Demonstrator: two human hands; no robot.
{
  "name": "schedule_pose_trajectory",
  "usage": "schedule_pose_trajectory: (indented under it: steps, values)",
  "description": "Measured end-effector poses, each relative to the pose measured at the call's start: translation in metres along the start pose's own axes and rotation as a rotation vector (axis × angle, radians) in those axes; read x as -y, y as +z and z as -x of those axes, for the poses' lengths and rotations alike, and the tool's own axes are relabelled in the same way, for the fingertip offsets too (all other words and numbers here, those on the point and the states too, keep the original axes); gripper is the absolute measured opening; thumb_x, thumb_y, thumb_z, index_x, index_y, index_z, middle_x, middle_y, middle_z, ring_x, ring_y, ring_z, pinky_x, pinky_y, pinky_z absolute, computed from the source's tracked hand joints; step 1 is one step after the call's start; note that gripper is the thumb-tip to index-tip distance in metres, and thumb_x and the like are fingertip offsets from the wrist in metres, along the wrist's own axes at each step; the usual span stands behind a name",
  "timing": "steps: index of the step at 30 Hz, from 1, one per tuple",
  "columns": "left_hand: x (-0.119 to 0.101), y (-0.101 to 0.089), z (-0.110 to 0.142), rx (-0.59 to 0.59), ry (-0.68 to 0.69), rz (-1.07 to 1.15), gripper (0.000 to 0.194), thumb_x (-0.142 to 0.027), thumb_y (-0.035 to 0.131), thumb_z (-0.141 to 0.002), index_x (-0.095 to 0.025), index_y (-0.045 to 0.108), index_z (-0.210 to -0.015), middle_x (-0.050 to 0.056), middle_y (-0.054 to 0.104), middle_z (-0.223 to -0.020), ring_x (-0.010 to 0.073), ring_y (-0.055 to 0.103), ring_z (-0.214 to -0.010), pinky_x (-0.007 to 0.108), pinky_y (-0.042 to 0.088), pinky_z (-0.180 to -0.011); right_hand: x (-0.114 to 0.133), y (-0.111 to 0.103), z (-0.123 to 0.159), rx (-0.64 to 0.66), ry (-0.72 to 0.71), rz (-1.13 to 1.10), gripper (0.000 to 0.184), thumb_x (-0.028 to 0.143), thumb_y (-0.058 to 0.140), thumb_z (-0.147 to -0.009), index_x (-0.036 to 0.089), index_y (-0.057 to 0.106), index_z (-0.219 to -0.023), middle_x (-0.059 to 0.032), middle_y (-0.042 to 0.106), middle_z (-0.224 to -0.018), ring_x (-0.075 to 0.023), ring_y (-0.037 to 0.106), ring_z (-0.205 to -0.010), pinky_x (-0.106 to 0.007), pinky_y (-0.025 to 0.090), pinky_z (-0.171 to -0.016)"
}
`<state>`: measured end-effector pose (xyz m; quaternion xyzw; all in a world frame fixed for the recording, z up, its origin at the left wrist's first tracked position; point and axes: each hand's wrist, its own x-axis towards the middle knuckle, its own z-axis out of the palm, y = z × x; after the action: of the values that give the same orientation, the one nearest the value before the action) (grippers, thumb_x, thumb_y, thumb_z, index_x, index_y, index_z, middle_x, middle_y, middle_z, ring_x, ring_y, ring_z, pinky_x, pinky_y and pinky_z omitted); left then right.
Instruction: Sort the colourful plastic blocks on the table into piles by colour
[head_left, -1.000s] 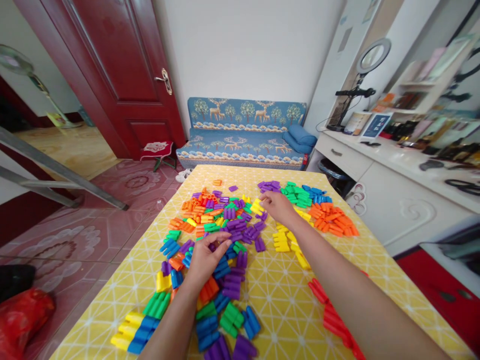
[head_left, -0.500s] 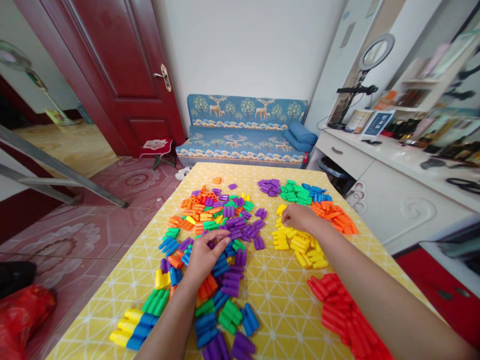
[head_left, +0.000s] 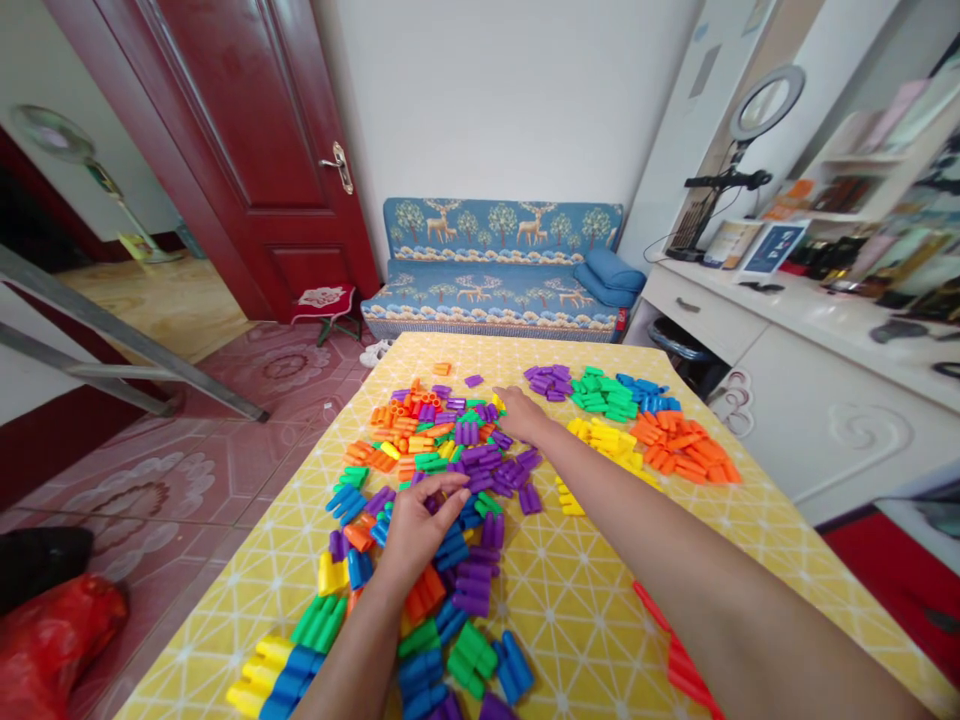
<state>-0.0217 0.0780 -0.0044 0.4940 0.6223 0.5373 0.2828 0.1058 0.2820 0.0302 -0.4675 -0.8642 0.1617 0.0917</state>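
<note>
My right hand (head_left: 521, 416) reaches to the far edge of a mixed heap of plastic building blocks. Its fingertips are at a small yellow block (head_left: 498, 402), partly hidden by the fingers, and appear to pinch it. Over the near part of the heap hovers my left hand (head_left: 421, 515), fingers curved, thumb and forefinger slightly apart, with nothing visible between them. Purple blocks (head_left: 480, 465) lie just beyond it, and blue blocks (head_left: 454, 550) beside it. The yellow pile (head_left: 606, 440) is partly covered by my right forearm, which also hides most of the red pile (head_left: 684, 665).
Sorted piles of purple (head_left: 547, 381), green (head_left: 606, 396), blue (head_left: 649, 393) and orange blocks (head_left: 686, 447) line the table's far right. A yellow patterned cloth (head_left: 592, 590) covers the table. Beyond stand a blue sofa (head_left: 480, 285) and a white dresser (head_left: 795, 370).
My right hand has moved left and away from me, from the yellow pile to the yellow block at the heap's edge. My left hand has stayed over the heap. The view has shifted slightly.
</note>
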Motion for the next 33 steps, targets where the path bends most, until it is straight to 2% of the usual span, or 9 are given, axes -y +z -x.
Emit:
schedule_pose_trajectory:
  steps: [3, 6, 9, 13, 17, 20, 25, 30, 33]
  values:
    - [0.001, 0.001, 0.000, -0.004, -0.002, 0.007, 0.028, -0.038, 0.071, -0.075, -0.015, 0.076, -0.091, 0.005, 0.072, -0.074, 0.0135, 0.054, -0.057, 0.023, 0.041, -0.053, -0.001, 0.012, -0.012, 0.022, 0.003, -0.084, 0.064, 0.013, 0.065, -0.071, 0.015, 0.054, -0.133, -0.0178, 0.055, -0.134, -0.0301, 0.055, -0.119, -0.036, 0.044, -0.095]
    - [0.001, 0.001, 0.000, -0.004, 0.000, 0.015, 0.029, -0.038, 0.071, -0.075, -0.015, 0.075, -0.093, 0.004, 0.072, -0.075, 0.0141, 0.055, -0.060, 0.024, 0.043, -0.055, -0.002, 0.022, -0.018, 0.013, -0.037, -0.188, 0.044, 0.010, 0.066, -0.065, 0.019, 0.070, -0.108, -0.0097, 0.068, -0.111, -0.0282, 0.062, -0.106, -0.035, 0.046, -0.090]
    - [0.001, 0.000, 0.000, 0.004, 0.005, 0.011, 0.028, -0.037, 0.070, -0.076, -0.016, 0.075, -0.094, 0.004, 0.072, -0.076, 0.0150, 0.057, -0.062, 0.024, 0.044, -0.057, 0.003, 0.030, -0.018, -0.059, -0.074, -0.312, 0.045, 0.001, 0.062, -0.060, 0.020, 0.070, -0.100, -0.0043, 0.069, -0.104, -0.0243, 0.062, -0.103, -0.034, 0.046, -0.091]
    - [0.003, 0.000, 0.000, 0.005, 0.013, 0.011, 0.027, -0.037, 0.070, -0.077, -0.016, 0.074, -0.094, 0.004, 0.071, -0.076, 0.0151, 0.058, -0.064, 0.024, 0.044, -0.058, 0.016, 0.035, -0.010, -0.121, -0.155, -0.506, 0.053, -0.001, 0.060, -0.057, 0.021, 0.064, -0.105, 0.0013, 0.068, -0.104, -0.0179, 0.063, -0.098, -0.029, 0.049, -0.086]
    - [0.004, 0.001, 0.000, -0.022, 0.025, 0.052, 0.030, -0.036, 0.069, -0.078, -0.016, 0.071, -0.100, 0.003, 0.069, -0.077, 0.0133, 0.056, -0.062, 0.023, 0.045, -0.057, 0.031, 0.032, 0.013, -0.157, -0.250, -0.785, 0.052, 0.004, 0.062, -0.059, 0.023, 0.060, -0.107, 0.0024, 0.067, -0.104, -0.0162, 0.063, -0.095, -0.029, 0.051, -0.084]
    - [0.002, 0.001, 0.000, -0.100, 0.029, 0.078, 0.038, -0.036, 0.068, -0.079, -0.017, 0.064, -0.112, 0.003, 0.067, -0.085, 0.0109, 0.054, -0.059, 0.022, 0.044, -0.054, 0.043, 0.028, 0.040, -0.194, -0.294, -0.972, 0.048, 0.008, 0.062, -0.061, 0.023, 0.059, -0.107, 0.0011, 0.067, -0.104, -0.0179, 0.063, -0.098, -0.033, 0.049, -0.089]
    - [-0.001, 0.000, -0.001, -0.218, -0.016, 0.101, 0.063, -0.042, 0.072, -0.075, -0.020, 0.050, -0.131, 0.004, 0.064, -0.099, 0.0133, 0.062, -0.068, 0.025, 0.051, -0.059, 0.063, 0.037, 0.090, -0.280, -0.268, -0.846, 0.054, 0.006, 0.056, -0.066, 0.024, 0.060, -0.117, -0.0027, 0.066, -0.115, -0.0209, 0.061, -0.106, -0.039, 0.047, -0.096]
    - [0.004, -0.004, -0.003, -0.223, 0.015, 0.059, 0.050, -0.042, 0.071, -0.076, -0.018, 0.060, -0.119, 0.008, 0.068, -0.108, 0.0208, 0.067, -0.089, 0.033, 0.054, -0.079, 0.077, 0.056, 0.121, -0.341, -0.313, -0.839, 0.066, 0.002, 0.051, -0.066, 0.025, 0.058, -0.127, -0.0037, 0.059, -0.132, -0.0207, 0.052, -0.124, -0.040, 0.037, -0.109]
    - [0.007, -0.007, -0.004, -0.251, 0.028, 0.006, 0.042, -0.042, 0.068, -0.078, -0.017, 0.065, -0.112, 0.008, 0.070, -0.102, 0.0213, 0.067, -0.084, 0.034, 0.055, -0.077, 0.076, 0.061, 0.129, -0.360, -0.198, -1.018, 0.057, 0.009, 0.055, -0.072, 0.025, 0.057, -0.127, -0.0039, 0.061, -0.130, -0.0205, 0.056, -0.118, -0.038, 0.043, -0.103]
